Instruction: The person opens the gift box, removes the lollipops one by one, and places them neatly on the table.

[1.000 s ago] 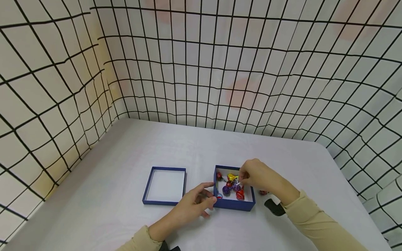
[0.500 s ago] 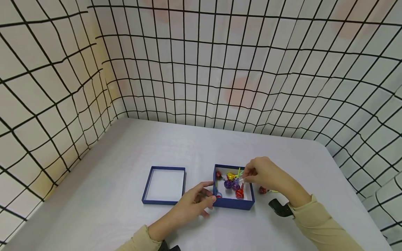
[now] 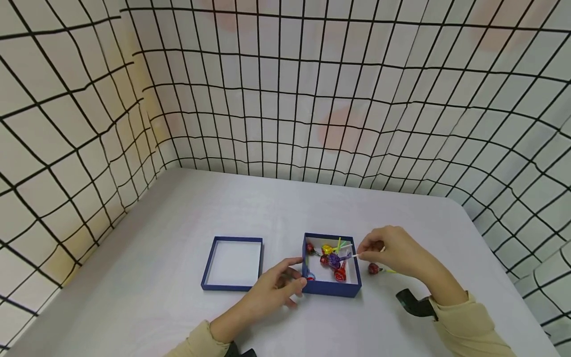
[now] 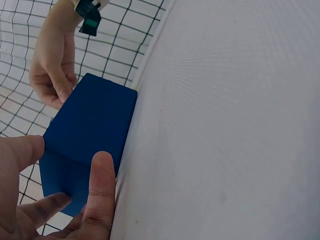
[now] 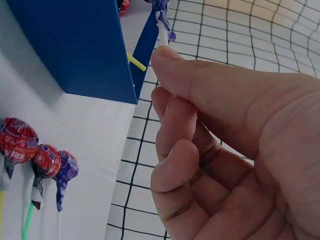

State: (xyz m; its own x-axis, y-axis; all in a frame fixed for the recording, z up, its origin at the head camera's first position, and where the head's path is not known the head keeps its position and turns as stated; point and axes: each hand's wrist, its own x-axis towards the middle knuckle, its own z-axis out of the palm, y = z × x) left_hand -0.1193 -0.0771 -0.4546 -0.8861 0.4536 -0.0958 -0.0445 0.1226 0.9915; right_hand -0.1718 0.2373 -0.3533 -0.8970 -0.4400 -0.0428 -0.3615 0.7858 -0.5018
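Observation:
My right hand, just off the right edge of a blue box, pinches the white stick of a purple-wrapped lollipop between thumb and index finger. In the right wrist view that lollipop points away from the thumb, its head partly cut off at the top. Several lollipops lie inside the box, among them a red one and a yellow one. With relaxed, spread fingers, my left hand touches the box's left side near the front corner; the left wrist view shows fingertips against the blue wall.
A shallow blue-rimmed lid with a white inside lies left of the box. Wrapped lollipops, such as a red one, lie on the white table right of the box. A black wire grid stands behind and at the sides.
My right hand has moved right, from over the box to beyond its right edge, drawing the purple lollipop's stick along. Lollipops inside have shifted slightly. The left hand stays at the box.

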